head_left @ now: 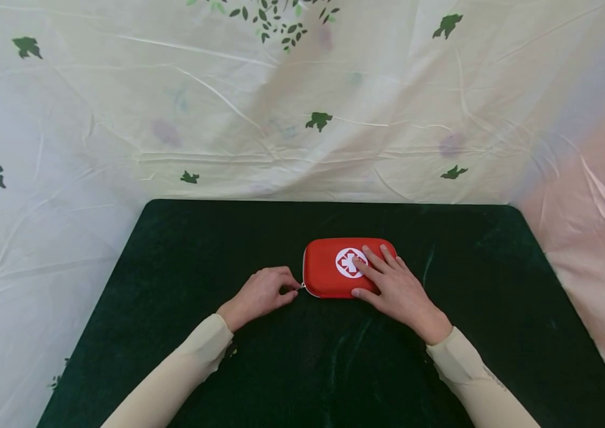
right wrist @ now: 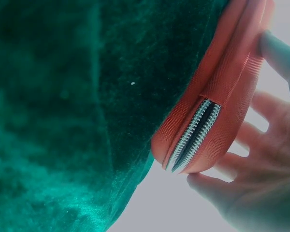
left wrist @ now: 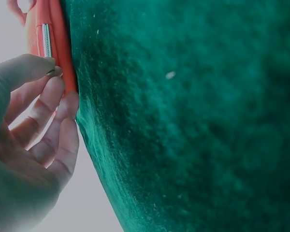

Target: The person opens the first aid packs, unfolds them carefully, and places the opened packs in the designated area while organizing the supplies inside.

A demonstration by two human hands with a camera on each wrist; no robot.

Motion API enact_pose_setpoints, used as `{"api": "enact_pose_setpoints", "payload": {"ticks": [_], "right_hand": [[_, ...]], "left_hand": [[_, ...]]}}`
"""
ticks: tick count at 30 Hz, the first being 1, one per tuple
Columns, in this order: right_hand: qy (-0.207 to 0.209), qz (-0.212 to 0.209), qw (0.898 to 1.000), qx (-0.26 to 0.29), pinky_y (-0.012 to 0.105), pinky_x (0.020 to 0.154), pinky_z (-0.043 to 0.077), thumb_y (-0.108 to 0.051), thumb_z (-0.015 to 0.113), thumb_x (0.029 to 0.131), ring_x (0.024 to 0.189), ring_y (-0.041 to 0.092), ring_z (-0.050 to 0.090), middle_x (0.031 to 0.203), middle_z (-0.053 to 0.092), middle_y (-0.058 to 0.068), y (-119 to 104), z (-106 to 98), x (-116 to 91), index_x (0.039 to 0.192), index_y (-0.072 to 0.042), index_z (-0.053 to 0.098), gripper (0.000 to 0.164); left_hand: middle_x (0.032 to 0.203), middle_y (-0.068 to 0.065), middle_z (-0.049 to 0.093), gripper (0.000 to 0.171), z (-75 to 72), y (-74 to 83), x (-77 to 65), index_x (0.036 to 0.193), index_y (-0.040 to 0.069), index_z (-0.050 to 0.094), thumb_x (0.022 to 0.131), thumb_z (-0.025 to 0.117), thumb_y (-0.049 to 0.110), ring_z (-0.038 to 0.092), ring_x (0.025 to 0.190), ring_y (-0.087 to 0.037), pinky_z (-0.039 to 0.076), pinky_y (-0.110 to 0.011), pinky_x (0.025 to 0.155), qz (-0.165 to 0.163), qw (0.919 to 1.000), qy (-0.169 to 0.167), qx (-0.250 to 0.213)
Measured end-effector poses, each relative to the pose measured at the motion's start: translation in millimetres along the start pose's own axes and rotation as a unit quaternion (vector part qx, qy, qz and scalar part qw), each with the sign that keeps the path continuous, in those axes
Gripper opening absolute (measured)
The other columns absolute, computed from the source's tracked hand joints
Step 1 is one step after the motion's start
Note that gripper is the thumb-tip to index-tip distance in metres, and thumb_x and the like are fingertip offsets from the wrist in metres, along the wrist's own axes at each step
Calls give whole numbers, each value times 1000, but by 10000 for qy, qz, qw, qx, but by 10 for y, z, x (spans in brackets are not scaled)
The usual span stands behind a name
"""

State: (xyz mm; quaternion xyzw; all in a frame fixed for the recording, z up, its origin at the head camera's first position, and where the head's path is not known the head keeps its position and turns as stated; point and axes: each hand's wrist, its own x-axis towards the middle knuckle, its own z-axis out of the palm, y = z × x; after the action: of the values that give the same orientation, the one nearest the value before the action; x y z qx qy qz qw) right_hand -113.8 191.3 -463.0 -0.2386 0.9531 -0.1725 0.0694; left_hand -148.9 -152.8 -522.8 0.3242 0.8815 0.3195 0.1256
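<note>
- Backdrop of pale, creased fabric printed with green leaf shapes (head_left: 259, 95), hung behind and on both sides, near the far table edge; pinkish at far right.
- Broad tabletop in dark green, velvety cloth (head_left: 216, 249), rounded at the far corners, marked with faint streaks.
- Cream, smooth fabric sleeves (head_left: 195, 351), one per arm, angled inward over the cloth.
- Red, rounded-rectangular case with woven-looking sides (head_left: 323, 270), flat on the tabletop, well apart from both side edges; long axis left to right, just to the right of the left-hand pinch.
- Bare right hand (head_left: 395, 285), nearer the case's body: fingers spread over the right part, thumb by the near edge, resting on top.
- Bare left hand (head_left: 262, 292), just beside the near left corner, thumb and fingertips together.
- Round white cross emblem (head_left: 346, 270), partly covered by a right finger.
- Silvery zip teeth (right wrist: 188, 136), rows parted on the side beneath the right hand.
- Small metallic zip pull (head_left: 300, 287), clamped in the left pinch, at that same corner.
</note>
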Motion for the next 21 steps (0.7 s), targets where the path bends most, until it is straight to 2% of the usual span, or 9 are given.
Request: {"api": "enact_pose_setpoints", "payload": {"ticks": [1, 6, 10, 13, 15, 17, 19, 21], "right_hand": [[3, -3, 10000, -2, 68, 120, 18, -51, 69, 96, 155, 47, 13, 169, 26, 11, 1, 0, 0, 161, -22, 39, 78], [21, -21, 10000, -34, 67, 120, 18, -51, 69, 96, 155, 47, 14, 169, 26, 11, 4, -3, 2, 161, -21, 39, 78], [35, -37, 10000, -57, 67, 120, 18, -50, 70, 96, 155, 47, 14, 169, 27, 12, 3, -2, 4, 161, -21, 39, 78], [45, -44, 10000, -70, 67, 120, 19, -51, 70, 95, 154, 47, 15, 169, 27, 12, 1, -1, 5, 161, -21, 39, 78], [47, -43, 10000, -67, 67, 120, 19, -50, 70, 95, 154, 47, 15, 169, 28, 12, 0, -1, 5, 161, -21, 39, 78], [48, -41, 10000, -66, 67, 120, 19, -50, 70, 95, 154, 47, 15, 169, 28, 12, 0, 0, 4, 161, -21, 39, 78], [48, -36, 10000, -60, 67, 120, 19, -50, 70, 95, 154, 47, 15, 169, 28, 12, 0, 2, 3, 161, -20, 40, 78], [51, -37, 10000, -61, 67, 120, 19, -49, 71, 95, 154, 47, 15, 169, 28, 12, 0, 4, 1, 161, -20, 40, 78]], "left_hand": [[107, 9, 65, 22, 20, -17, 2, 116, 24, 76, 96, 73, 33, 62, 82, -1, 54, -26, 71, -15, 10000, 45, -35], [105, 6, 65, 21, -17, 93, -28, 116, 20, 76, 97, 72, 29, 62, 80, -2, 53, -25, 70, 111, 9999, 6, 65], [103, 3, 66, 21, -140, 345, -75, 116, 13, 76, 97, 72, 23, 62, 78, -3, 54, -27, 69, 207, 9996, -139, 109], [102, 4, 66, 21, -149, 395, -92, 116, 13, 76, 98, 71, 24, 62, 78, -4, 54, -27, 70, 275, 9994, -158, 106], [102, 4, 66, 22, -119, 358, -88, 116, 13, 76, 98, 71, 25, 62, 78, -3, 54, -27, 70, 310, 9994, -156, 94], [102, 6, 65, 23, -48, 259, -74, 116, 16, 76, 98, 71, 30, 62, 80, -1, 53, -25, 70, 353, 9993, -158, 19], [102, 10, 65, 23, -21, 228, -61, 115, 20, 76, 96, 73, 32, 62, 81, 2, 54, -25, 72, 256, 9993, -216, -165], [104, 11, 65, 24, 45, 149, -44, 117, 22, 76, 97, 72, 35, 62, 83, 2, 54, -25, 73, 307, 9991, -282, -121]]}}
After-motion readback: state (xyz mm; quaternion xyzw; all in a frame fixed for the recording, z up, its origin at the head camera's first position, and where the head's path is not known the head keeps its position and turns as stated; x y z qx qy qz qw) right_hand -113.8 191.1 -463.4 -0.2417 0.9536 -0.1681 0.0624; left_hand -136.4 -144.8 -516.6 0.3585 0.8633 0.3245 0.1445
